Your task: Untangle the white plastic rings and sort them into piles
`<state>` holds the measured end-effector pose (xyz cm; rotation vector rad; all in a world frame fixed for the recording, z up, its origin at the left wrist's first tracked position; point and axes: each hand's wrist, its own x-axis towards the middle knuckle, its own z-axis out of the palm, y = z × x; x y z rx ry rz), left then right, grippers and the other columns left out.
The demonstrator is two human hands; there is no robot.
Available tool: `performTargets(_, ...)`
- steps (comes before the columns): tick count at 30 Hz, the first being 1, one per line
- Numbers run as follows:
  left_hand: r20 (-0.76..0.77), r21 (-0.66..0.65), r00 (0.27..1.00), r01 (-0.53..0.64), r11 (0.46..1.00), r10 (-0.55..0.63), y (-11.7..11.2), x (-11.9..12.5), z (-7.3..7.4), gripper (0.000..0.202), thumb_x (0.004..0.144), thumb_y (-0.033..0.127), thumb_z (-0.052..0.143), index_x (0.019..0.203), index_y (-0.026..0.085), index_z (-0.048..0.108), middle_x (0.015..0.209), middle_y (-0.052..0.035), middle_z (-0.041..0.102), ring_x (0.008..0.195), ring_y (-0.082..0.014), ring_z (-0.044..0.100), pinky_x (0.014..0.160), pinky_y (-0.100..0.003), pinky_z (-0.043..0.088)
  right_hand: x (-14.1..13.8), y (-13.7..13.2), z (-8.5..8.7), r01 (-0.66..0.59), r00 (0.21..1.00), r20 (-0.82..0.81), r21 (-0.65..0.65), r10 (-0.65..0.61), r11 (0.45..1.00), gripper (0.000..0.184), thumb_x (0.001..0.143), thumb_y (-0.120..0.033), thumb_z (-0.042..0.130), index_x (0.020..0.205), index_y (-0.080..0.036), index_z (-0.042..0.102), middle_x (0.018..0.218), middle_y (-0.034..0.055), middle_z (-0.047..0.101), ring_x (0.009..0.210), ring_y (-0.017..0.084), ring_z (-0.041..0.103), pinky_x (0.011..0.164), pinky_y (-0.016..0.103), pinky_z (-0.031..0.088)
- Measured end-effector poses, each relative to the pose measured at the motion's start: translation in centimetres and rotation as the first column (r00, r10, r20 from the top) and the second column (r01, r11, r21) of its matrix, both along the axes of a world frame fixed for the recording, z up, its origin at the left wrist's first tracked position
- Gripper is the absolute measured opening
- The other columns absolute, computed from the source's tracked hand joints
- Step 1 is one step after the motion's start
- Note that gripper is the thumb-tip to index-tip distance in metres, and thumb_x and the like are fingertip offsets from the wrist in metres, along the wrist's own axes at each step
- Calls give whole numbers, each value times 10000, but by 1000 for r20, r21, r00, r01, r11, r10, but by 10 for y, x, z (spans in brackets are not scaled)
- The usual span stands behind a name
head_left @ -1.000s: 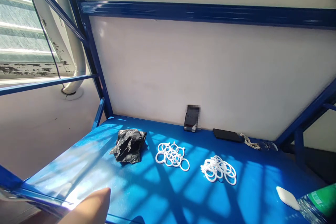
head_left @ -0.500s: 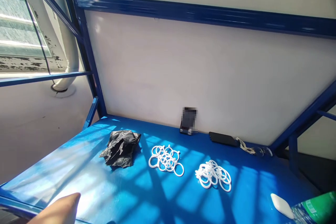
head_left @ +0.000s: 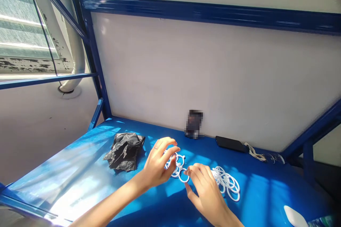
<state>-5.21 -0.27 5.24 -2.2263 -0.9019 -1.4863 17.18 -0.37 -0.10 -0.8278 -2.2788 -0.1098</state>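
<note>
Now left hand [head_left: 157, 166] and right hand [head_left: 206, 189] fingers pinch tangled white plastic rings [head_left: 178, 165]; a hard tug could fling them off the blue worktop [head_left: 87, 181].

**A bare workshop station, not a home**

A table [head_left: 87, 170] painted bright blue sits inside a blue steel frame [head_left: 207, 16] of beams and slanted braces. Behind it is a bare white wall [head_left: 213, 78] with scuffs and chips. At far left a window [head_left: 18, 25] shows peeling, weathered paint, with a pale pipe [head_left: 76, 64] beside it. Loose piles of identical white plastic rings [head_left: 229, 184] lie on the table near a crumpled black bag [head_left: 124, 150].
</note>
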Motion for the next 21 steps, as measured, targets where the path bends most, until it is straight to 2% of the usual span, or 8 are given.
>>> performTargets(4, -192, -249, 981, -22, 968, -27, 35, 23, -58, 249, 860, 94, 455, 1067, 185, 560, 1044, -100, 645, 932, -245, 629, 759, -387, 549, -3, 23, -37, 27, 994, 111, -57, -21, 998, 203, 781, -89, 678, 938, -210, 632, 932, 69, 702, 841, 285, 647, 689, 400, 545)
performTargets(7, -255, -313, 964, -6, 950, -78, 40, 30, -94, 310, 836, 73, 465, 1113, 191, 538, 1116, -103, 648, 1049, -263, 619, 928, -440, 517, -2, 35, -70, 53, 995, 84, -65, -47, 996, 195, 788, -85, 622, 910, -237, 630, 926, 80, 700, 838, 302, 644, 693, 429, 532)
performTargets(9, -309, -316, 942, 30, 948, -133, 38, 30, -106, 294, 835, 99, 500, 1112, 192, 539, 1070, -87, 658, 1039, -263, 621, 960, -453, 496, 1, 37, -82, 78, 997, 19, -80, -77, 994, 202, 792, -76, 537, 855, -255, 605, 854, 70, 679, 805, 312, 643, 682, 459, 530)
performTargets(12, -402, -345, 900, 24, 938, -171, 36, 27, -112, 221, 845, 112, 541, 1050, 192, 552, 994, -71, 657, 987, -244, 631, 958, -435, 490, 8, 32, -77, 82, 993, -67, -248, -102, 965, 143, 797, -145, 526, 781, -283, 562, 750, 54, 631, 735, 317, 639, 627, 461, 526)
performTargets(14, -411, -341, 899, 1, 940, -150, 36, 24, -112, 209, 841, 102, 549, 1029, 191, 560, 979, -75, 654, 988, -244, 634, 960, -429, 490, 12, 27, -62, 70, 987, -103, -433, -126, 898, 91, 807, -241, 578, 739, -293, 547, 712, 49, 608, 675, 306, 626, 596, 447, 515)
performTargets(17, -337, -340, 936, -23, 940, -100, 37, 20, -111, 291, 835, 66, 507, 1095, 184, 565, 1008, -91, 664, 1019, -254, 631, 979, -448, 489, 17, 23, -38, 13, 965, -186, -666, -183, 746, 189, 827, -407, 605, 697, -295, 525, 654, 41, 573, 576, 275, 579, 587, 442, 494)
performTargets(19, -242, -367, 962, 30, 930, -127, 35, 19, -109, 377, 848, 84, 485, 1212, 171, 535, 1097, -115, 664, 1073, -265, 616, 996, -464, 490, 17, 22, -28, -84, 935, -280, -769, -216, 634, 279, 852, -534, 569, 710, -297, 528, 645, 41, 565, 587, 273, 582, 622, 443, 500)
performTargets(21, -128, -423, 966, 150, 894, -223, 30, 20, -107, 422, 893, 149, 480, 1315, 167, 489, 1189, -132, 647, 1132, -266, 593, 1005, -451, 500, 15, 20, -25, -188, 896, -367, -823, -251, 536, 377, 851, -649, 527, 722, -295, 523, 644, 44, 560, 628, 281, 602, 658, 442, 511)
